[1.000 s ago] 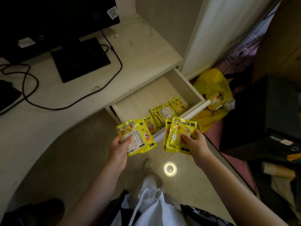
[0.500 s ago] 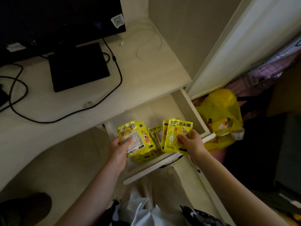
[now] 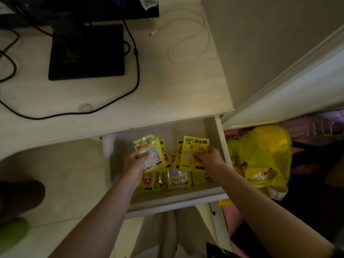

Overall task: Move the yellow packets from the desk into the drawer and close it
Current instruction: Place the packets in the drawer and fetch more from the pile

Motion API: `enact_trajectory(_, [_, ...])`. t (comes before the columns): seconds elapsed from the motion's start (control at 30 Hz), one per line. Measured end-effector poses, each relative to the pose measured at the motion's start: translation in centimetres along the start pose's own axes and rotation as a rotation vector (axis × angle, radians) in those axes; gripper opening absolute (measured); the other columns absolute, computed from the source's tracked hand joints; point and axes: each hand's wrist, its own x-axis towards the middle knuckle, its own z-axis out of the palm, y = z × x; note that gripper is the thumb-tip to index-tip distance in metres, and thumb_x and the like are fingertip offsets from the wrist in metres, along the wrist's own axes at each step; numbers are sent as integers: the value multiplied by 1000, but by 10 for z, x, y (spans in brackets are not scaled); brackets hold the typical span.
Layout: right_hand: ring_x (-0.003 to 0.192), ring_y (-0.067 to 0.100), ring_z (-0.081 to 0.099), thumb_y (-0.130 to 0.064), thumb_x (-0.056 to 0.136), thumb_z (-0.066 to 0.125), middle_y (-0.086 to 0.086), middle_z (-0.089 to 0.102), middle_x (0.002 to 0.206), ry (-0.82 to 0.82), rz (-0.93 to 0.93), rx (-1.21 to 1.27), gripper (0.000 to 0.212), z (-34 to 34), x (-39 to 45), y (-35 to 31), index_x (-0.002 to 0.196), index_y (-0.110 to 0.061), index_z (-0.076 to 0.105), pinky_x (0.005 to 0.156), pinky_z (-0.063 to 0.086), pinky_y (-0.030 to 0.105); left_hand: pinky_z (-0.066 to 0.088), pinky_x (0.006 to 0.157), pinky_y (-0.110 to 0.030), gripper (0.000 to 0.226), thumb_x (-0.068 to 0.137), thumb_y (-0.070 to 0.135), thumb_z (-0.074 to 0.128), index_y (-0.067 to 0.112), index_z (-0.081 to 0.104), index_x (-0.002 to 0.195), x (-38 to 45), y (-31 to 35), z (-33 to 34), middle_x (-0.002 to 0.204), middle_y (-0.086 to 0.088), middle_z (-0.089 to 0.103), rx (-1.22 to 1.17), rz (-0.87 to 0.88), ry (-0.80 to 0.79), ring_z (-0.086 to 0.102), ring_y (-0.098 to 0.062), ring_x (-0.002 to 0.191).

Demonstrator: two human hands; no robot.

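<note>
The pale wooden drawer (image 3: 220,142) stands pulled out under the desk (image 3: 167,94). My left hand (image 3: 135,167) grips a small stack of yellow packets (image 3: 151,152) above the drawer's middle. My right hand (image 3: 209,160) holds another stack of yellow packets (image 3: 193,151) over the drawer's right side. Several more yellow packets (image 3: 176,178) lie in a row on the drawer bottom near its front wall, partly hidden by my hands.
On the desk sit a black monitor base (image 3: 87,53), black cables (image 3: 111,103) and a thin white cable (image 3: 188,40). A yellow plastic bag (image 3: 264,155) lies on the floor right of the drawer. A white door edge (image 3: 290,86) stands at the right.
Both hands have carried their packet stacks from in front of the drawer to above its inside. The view has tilted down and closer to the drawer.
</note>
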Motion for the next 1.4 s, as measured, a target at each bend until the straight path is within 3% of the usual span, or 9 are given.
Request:
enact_trajectory(0.2, [97, 32, 67, 0, 82, 65, 15, 68, 97, 16, 84, 21, 25, 10, 61, -9, 107, -5, 63, 91, 51, 55, 48, 96, -47, 18, 84, 16, 69, 20, 66, 101, 44, -1, 20, 105, -8, 70, 70, 10, 36, 65, -29, 100])
enact_trajectory(0.37, [84, 22, 63, 3, 84, 64, 11, 64, 94, -48, 26, -96, 36, 20, 90, -14, 119, -1, 57, 89, 52, 37, 44, 87, -35, 31, 83, 24, 70, 20, 58, 112, 68, -12, 35, 104, -1, 65, 123, -23, 50, 60, -21, 92])
enact_trajectory(0.5, [91, 25, 61, 4, 85, 60, 13, 62, 100, -46, -48, -280, 37, 22, 102, -11, 121, 0, 55, 90, 53, 41, 52, 89, -49, 37, 74, 33, 72, 19, 56, 103, 82, -24, 41, 107, -10, 67, 233, -54, 112, 64, -30, 92])
enact_trajectory(0.67, [94, 27, 61, -6, 88, 58, 15, 64, 111, 20, -98, -547, 34, 13, 112, -9, 122, -7, 53, 81, 53, 36, 48, 94, -41, 53, 86, 30, 65, 4, 48, 129, 82, -15, 40, 125, -11, 59, 466, 41, 133, 58, -32, 111])
enact_trajectory(0.83, [87, 26, 57, -17, 94, 53, 16, 60, 97, 96, -70, -707, 20, 7, 103, -8, 105, -1, 56, 72, 44, 30, 45, 83, -32, 28, 87, 17, 64, 4, 61, 111, 75, -14, 28, 111, -11, 65, 601, 78, 107, 61, -27, 102])
enact_trajectory(1.0, [120, 34, 52, -11, 98, 41, 20, 53, 128, 32, -26, -910, 33, -3, 66, -5, 127, 3, 46, 90, 43, 32, 43, 91, -33, 58, 91, 20, 61, 3, 38, 141, 43, -13, 14, 137, -16, 52, 638, 10, 59, 53, -31, 121])
enact_trajectory(1.17, [104, 30, 60, -8, 90, 48, 17, 58, 117, -20, -24, -879, 35, -10, 43, 2, 124, -1, 47, 83, 52, 34, 50, 93, -37, 51, 89, 14, 61, 4, 45, 136, 3, -11, -5, 134, -16, 55, 666, 78, 64, 56, -29, 118])
enact_trajectory(1.33, [92, 27, 63, -18, 92, 45, 13, 63, 110, -101, -161, -953, 37, -1, 5, -1, 127, -7, 46, 74, 56, 36, 44, 47, -7, 40, 94, 12, 55, 6, 49, 132, -41, -12, -20, 130, -7, 57, 712, 183, 60, 57, -8, 73])
enact_trajectory(1.4, [92, 27, 61, -19, 94, 44, 14, 61, 114, -101, -247, -1009, 39, 5, -18, -4, 131, -7, 43, 73, 50, 32, 41, 46, -3, 35, 94, 9, 54, 5, 52, 128, -58, -15, -26, 124, -8, 60, 713, 228, 78, 49, 2, 62])
